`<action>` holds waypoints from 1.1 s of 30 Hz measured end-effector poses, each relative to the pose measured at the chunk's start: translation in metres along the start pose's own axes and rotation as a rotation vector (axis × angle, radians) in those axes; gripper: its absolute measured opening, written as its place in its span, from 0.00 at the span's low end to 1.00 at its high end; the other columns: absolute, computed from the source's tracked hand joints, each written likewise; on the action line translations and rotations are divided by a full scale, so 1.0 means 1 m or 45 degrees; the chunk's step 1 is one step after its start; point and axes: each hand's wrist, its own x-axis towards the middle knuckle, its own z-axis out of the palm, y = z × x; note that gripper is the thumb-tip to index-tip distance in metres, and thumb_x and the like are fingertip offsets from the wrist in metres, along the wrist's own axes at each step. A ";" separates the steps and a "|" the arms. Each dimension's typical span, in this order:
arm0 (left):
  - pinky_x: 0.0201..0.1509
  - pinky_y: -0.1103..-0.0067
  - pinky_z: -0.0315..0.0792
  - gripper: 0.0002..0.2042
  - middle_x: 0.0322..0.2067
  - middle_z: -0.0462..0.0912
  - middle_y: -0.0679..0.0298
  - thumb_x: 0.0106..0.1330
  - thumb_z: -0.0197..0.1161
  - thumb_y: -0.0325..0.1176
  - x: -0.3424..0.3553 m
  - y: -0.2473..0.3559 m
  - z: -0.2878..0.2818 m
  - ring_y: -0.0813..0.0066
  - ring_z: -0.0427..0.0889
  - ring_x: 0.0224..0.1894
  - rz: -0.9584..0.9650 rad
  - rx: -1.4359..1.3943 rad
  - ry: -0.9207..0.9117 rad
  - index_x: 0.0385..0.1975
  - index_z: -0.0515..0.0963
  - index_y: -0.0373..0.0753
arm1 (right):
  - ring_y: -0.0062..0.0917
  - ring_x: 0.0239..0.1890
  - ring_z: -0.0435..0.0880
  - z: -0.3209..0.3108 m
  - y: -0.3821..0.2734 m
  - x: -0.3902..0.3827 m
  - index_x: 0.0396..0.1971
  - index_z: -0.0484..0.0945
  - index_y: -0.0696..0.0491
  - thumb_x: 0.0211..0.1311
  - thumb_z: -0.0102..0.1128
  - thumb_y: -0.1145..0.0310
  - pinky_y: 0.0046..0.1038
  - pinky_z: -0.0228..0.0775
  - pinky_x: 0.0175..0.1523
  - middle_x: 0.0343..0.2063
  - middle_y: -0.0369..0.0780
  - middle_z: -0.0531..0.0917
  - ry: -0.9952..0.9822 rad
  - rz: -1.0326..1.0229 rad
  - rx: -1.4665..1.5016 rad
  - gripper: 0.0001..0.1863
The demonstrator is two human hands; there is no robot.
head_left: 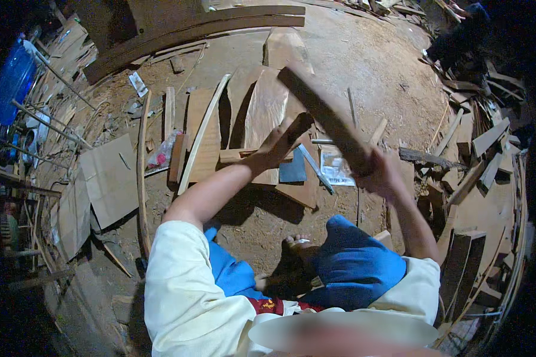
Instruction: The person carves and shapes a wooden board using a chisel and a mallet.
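My right hand (380,177) grips one end of a long, thick wooden bar (327,116), which slants up and to the left above the ground. My left hand (276,143) is closed around a dark, short piece (299,126) that I cannot make out, partly in shadow. Below its wrist lies a pale wood strip (235,156) across several boards. A reddish-brown board (268,107) with a bright face stretches away in front of me. Close to my left hand are a flat blue-grey piece (293,169) and a thin teal strip (317,168).
A printed paper sheet (337,166) lies beside the teal strip. Scrap wood (467,160) is heaped on the right. Flattened cardboard (108,178) and a long curved stick (142,178) lie left. Beyond the boards is a heavy beam (220,27); a blue tub (12,80) stands far left.
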 end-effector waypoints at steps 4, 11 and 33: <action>0.35 0.72 0.68 0.17 0.27 0.72 0.57 0.57 0.57 0.32 0.002 -0.001 -0.005 0.65 0.73 0.31 -0.033 -0.065 0.131 0.45 0.63 0.38 | 0.19 0.26 0.77 -0.012 -0.012 0.006 0.40 0.69 0.56 0.38 0.65 0.79 0.23 0.72 0.28 0.28 0.37 0.78 0.446 -0.220 0.380 0.24; 0.32 0.73 0.68 0.18 0.25 0.69 0.58 0.58 0.57 0.34 -0.002 0.000 0.001 0.72 0.70 0.27 0.027 -0.289 0.126 0.46 0.63 0.38 | 0.20 0.30 0.76 0.004 -0.008 -0.009 0.40 0.71 0.57 0.37 0.68 0.77 0.22 0.71 0.35 0.29 0.37 0.78 -0.173 0.173 0.297 0.24; 0.27 0.75 0.69 0.25 0.27 0.69 0.59 0.53 0.63 0.37 -0.001 -0.016 0.003 0.66 0.72 0.26 -0.158 -0.288 0.048 0.49 0.61 0.41 | 0.26 0.25 0.80 0.077 0.132 0.050 0.33 0.75 0.62 0.35 0.69 0.54 0.27 0.72 0.32 0.24 0.44 0.80 0.043 0.169 0.240 0.29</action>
